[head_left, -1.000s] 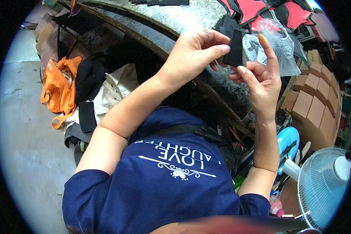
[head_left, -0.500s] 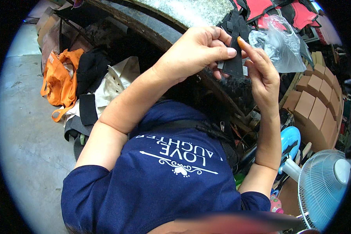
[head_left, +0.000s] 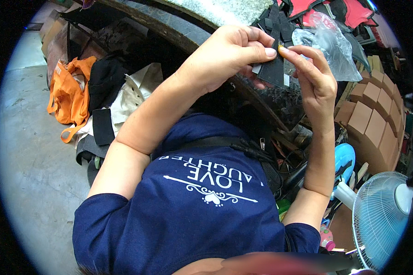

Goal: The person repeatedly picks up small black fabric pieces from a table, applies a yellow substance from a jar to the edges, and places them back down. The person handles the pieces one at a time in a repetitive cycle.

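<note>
The strip (head_left: 272, 73) lies between left hand (head_left: 236, 48) and right hand (head_left: 315, 75), the bag (head_left: 337, 52) beyond, boxes (head_left: 374, 121) farther right.

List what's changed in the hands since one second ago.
The right hand let go of the lower corner of the black piece; its index finger swung left to the piece's edge. The piece now slants more. Unchanged: the left hand pinches the piece; the orange bag and fan stayed put.

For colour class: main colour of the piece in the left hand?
The piece is black, clearest in the head view.
</note>
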Action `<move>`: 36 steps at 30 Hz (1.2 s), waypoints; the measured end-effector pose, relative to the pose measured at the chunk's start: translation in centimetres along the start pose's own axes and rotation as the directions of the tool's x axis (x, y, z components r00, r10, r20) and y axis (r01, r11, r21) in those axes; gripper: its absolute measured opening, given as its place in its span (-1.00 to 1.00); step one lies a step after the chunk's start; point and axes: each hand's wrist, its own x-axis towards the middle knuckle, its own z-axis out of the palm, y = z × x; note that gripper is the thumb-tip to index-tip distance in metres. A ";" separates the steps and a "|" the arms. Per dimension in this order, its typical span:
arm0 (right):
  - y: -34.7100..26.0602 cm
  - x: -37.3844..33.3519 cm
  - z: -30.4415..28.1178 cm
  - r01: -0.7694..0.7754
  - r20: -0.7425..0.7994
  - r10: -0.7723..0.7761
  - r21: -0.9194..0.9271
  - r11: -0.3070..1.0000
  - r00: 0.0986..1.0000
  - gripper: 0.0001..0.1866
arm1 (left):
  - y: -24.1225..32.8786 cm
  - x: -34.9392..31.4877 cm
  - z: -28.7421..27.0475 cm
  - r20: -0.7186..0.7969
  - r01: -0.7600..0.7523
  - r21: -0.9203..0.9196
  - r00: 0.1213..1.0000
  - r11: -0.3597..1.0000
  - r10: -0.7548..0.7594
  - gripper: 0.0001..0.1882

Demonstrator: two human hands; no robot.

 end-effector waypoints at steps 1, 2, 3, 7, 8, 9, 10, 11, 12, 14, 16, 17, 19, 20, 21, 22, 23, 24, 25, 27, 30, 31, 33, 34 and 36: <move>0.0 -0.1 -0.2 0.002 0.007 -0.002 0.000 1.000 1.000 -0.49 | -0.1 0.0 0.0 -0.019 0.003 -0.031 1.000 0.999 -0.004 -0.67; -0.1 -0.3 -0.4 0.027 0.015 -0.026 -0.046 0.999 1.000 -0.49 | -0.1 0.0 0.0 -0.019 0.000 -0.042 1.000 0.999 -0.001 -0.68; -0.2 -0.5 -0.6 0.038 0.024 -0.036 -0.091 0.995 0.999 -0.49 | -0.1 0.1 -0.1 -0.019 -0.002 -0.053 1.000 0.999 0.001 -0.68; -0.2 -0.6 -0.7 0.213 0.005 -0.220 -0.279 0.937 0.976 -0.48 | -0.3 0.3 -0.4 -0.015 -0.008 -0.068 1.000 0.998 0.007 -0.68; -0.1 -0.6 -0.8 0.275 -0.011 -0.296 -0.338 0.900 0.955 -0.45 | -0.4 0.3 -0.5 -0.024 -0.010 -0.079 1.000 0.997 0.008 -0.68; -0.1 -0.6 -0.8 0.316 0.013 -0.339 -0.395 0.863 0.941 -0.44 | -0.5 0.3 -0.5 -0.038 -0.012 -0.075 0.999 0.997 0.009 -0.68; -0.2 -0.7 -1.0 0.355 0.039 -0.379 -0.450 0.819 0.924 -0.43 | -0.7 0.4 -0.6 -0.053 -0.013 -0.071 0.999 0.997 0.010 -0.68; -0.3 -1.0 -1.2 0.393 0.070 -0.416 -0.501 0.771 0.907 -0.43 | -0.8 0.4 -0.7 -0.054 -0.022 -0.079 0.998 0.997 0.018 -0.68; -0.4 -1.2 -1.3 0.403 0.101 -0.417 -0.532 0.745 0.903 -0.41 | -0.9 0.6 -0.8 -0.057 -0.034 -0.086 0.998 0.996 0.029 -0.69; -0.6 -1.7 -1.4 0.438 0.147 -0.439 -0.571 0.694 0.887 -0.42 | -1.1 0.7 -1.2 -0.062 -0.036 -0.106 0.998 0.994 0.030 -0.71; -0.8 -2.1 -1.3 0.472 0.225 -0.429 -0.600 0.646 0.875 -0.45 | -1.2 0.8 -1.5 -0.073 -0.033 -0.132 0.997 0.991 0.023 -0.73; -0.7 -2.2 -1.1 0.471 0.235 -0.416 -0.573 0.670 0.878 -0.51 | -1.3 0.7 -1.7 -0.070 -0.059 -0.135 0.996 0.989 0.050 -0.76; -0.6 -2.0 -0.9 0.370 0.197 -0.313 -0.501 0.783 0.929 -0.55 | -1.3 0.6 -1.6 -0.148 -0.116 -0.089 0.984 0.989 0.102 -0.78; -0.2 -1.6 -0.4 0.315 0.091 -0.308 -0.454 0.833 0.947 -0.56 | -1.2 0.5 -1.8 -0.151 -0.157 0.006 0.976 0.988 0.156 -0.78; 0.0 -1.1 -0.1 0.269 -0.022 -0.302 -0.398 0.877 0.953 -0.58 | -1.1 0.6 -1.9 -0.165 -0.223 0.027 0.960 0.974 0.224 -0.81; -0.1 -0.8 -0.3 0.183 -0.041 -0.210 -0.348 0.919 0.977 -0.56 | -1.0 0.6 -2.2 -0.210 -0.283 0.208 0.922 0.936 0.326 -0.82; 0.0 0.0 -0.4 0.184 -0.074 -0.215 -0.301 0.936 0.974 -0.52 | -0.8 0.7 -2.6 -0.248 -0.287 0.387 0.883 0.876 0.399 -0.83; 0.2 0.8 -0.4 0.169 -0.061 -0.194 -0.291 0.942 0.979 -0.49 | -0.8 0.8 -2.8 -0.351 -0.300 0.466 0.801 0.833 0.485 -0.83; 0.2 1.7 -0.3 0.180 -0.072 -0.206 -0.266 0.947 0.976 -0.46 | -0.6 0.9 -3.5 -0.324 -0.295 0.690 0.690 0.661 0.647 -0.83; 0.1 3.8 0.0 0.195 -0.061 -0.212 -0.205 0.959 0.975 -0.45 | -0.1 1.5 -5.2 -0.122 -0.141 0.968 0.459 0.208 0.880 -0.82; 0.1 7.8 1.0 0.258 -0.082 -0.277 -0.190 0.947 0.957 -0.46 | 0.2 2.6 -7.1 -0.097 0.066 0.995 0.411 0.077 0.907 -0.78; 0.0 9.2 1.1 0.253 -0.053 -0.266 -0.179 0.951 0.963 -0.46 | 0.3 2.9 -7.5 -0.096 0.142 0.989 0.400 0.042 0.912 -0.76; 0.1 12.4 2.2 0.315 -0.082 -0.333 -0.176 0.933 0.939 -0.46 | 0.4 3.5 -7.9 -0.120 0.190 0.981 0.424 0.041 0.898 -0.72; 0.3 14.1 2.6 0.346 -0.073 -0.361 -0.168 0.923 0.930 -0.46 | 0.3 3.6 -7.9 -0.130 0.209 0.977 0.433 0.041 0.892 -0.73; 0.5 17.4 3.6 0.351 -0.063 -0.366 -0.181 0.919 0.928 -0.45 | 0.4 3.8 -7.9 -0.156 0.244 0.969 0.456 0.046 0.876 -0.72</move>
